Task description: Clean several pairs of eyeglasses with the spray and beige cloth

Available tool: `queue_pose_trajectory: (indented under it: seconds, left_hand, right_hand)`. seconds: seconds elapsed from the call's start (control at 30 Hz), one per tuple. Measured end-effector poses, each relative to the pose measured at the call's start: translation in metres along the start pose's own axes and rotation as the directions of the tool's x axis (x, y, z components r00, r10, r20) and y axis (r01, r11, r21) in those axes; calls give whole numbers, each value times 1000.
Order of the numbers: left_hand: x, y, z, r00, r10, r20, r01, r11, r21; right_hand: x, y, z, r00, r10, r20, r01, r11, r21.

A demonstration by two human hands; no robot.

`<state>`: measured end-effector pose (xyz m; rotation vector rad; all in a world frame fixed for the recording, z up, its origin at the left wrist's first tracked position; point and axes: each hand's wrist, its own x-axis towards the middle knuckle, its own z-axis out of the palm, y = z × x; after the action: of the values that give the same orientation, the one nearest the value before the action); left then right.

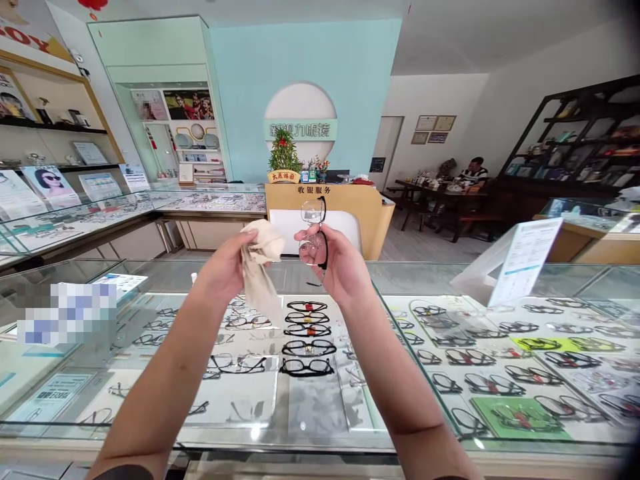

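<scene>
My left hand (226, 263) grips a crumpled cream cloth (263, 250), whose loose end hangs down below the fingers. A short gap to the right, my right hand (345, 263) pinches a pair of eyeglasses (324, 248) near the bridge. The glasses are turned on end, one clear lens above the fingers and the other below, with dark upper rims facing right. Both hands are raised above the glass display counter (310, 427). Under them, a column of black-framed glasses (309, 347) lies inside the case.
More spectacles (493, 383) fill the case on the right. A white sign stand (523, 260) rises from the counter at right, and a leaflet (125, 283) lies at left. Beyond are a wooden cashier desk (373, 223) and a seated person (474, 173) at a table.
</scene>
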<state>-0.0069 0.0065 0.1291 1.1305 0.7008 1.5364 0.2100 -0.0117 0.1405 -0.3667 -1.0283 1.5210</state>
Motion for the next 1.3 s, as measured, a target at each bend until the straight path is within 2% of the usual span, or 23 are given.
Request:
queue_pose_trajectory:
  seconds: [0.1,0.2,0.3,0.47,0.6,0.73,0.87,0.97,1.17,1.3]
  left_hand:
    - [1,-8,26,999,19,-30,-21,998,-51]
    - [0,-14,35,999,33,-25,-34,998,-43]
    - [0,-19,33,995,83,-52,-81,996,37]
    - [4,-26,21,965,253,-67,-225,933,282]
    - [7,-29,19,958,281,-58,-239,894,379]
    - [7,-29,19,967,252,-38,-219,896,386]
    - [8,-27,17,987,157,20,-155,931,330]
    - [7,-27,19,989,144,43,-150,943,296]
    - [5,-31,24,972,235,29,-233,928,292]
    - [1,-33,27,920,390,42,-376,847,377]
  right_hand:
    - [1,-4,-4,1000,-22,-7,22,1000,-10]
    - [3,-4,-5,999,-31,-14,31,999,-23]
    - [6,0,-4,997,-68,-36,67,996,-51]
    - [8,8,-4,989,-130,-76,122,988,-97]
    - [10,14,-6,986,-136,-95,122,982,-141]
    - [14,21,-8,973,-196,-120,173,969,-179]
    - [16,24,-9,962,-218,-165,183,962,-202]
    - [16,24,-8,956,-231,-183,192,959,-211]
    - [15,22,-7,958,-227,-174,187,957,-221]
    - [15,22,-7,965,-210,-160,176,963,-203]
